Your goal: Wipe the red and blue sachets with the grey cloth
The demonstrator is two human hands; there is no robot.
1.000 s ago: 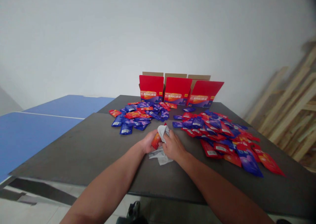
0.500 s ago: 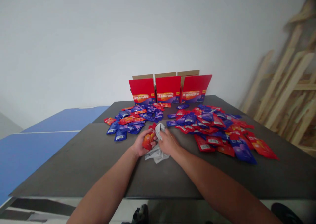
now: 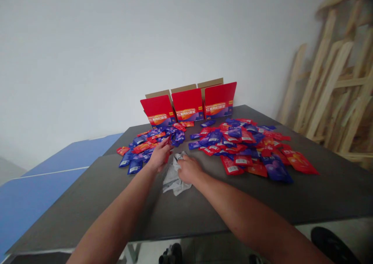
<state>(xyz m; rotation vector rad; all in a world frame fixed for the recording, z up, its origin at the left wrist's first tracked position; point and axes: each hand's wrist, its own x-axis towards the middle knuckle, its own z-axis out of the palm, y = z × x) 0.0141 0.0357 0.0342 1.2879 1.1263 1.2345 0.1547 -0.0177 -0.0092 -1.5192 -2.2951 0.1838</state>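
Red pouch: I see it (image 3: 166, 158) in the left hand, above the near middle of the counter, just left of the cloth; the fingers hide most of it, so it appears to stand on edge, though I can't be sure.
Left hand: my view has its grip (image 3: 158, 157) closed around that pouch.
Cloth: pale grey (image 3: 176, 179), crumpled, its near end spread on the counter.
Right hand: its grip (image 3: 190, 169) is bunched on the cloth, fingers pressing into the folds.
Left pile: red and purple pouches (image 3: 142, 146) lie loosely just beyond the left hand.
Right pile: I make out a bigger mixed heap (image 3: 237, 141), well right of the cloth, with a purple pouch (image 3: 275, 167) at its near edge.
Boxes: three red cartons (image 3: 189, 105) stand side by side at the far edge, flaps raised.
Counter: dark and flat (image 3: 107, 205), carrying all of this.
Surroundings: a blue table (image 3: 55, 186) to the left; wooden frames (image 3: 326, 89) against the wall (image 3: 116, 42) at far right.
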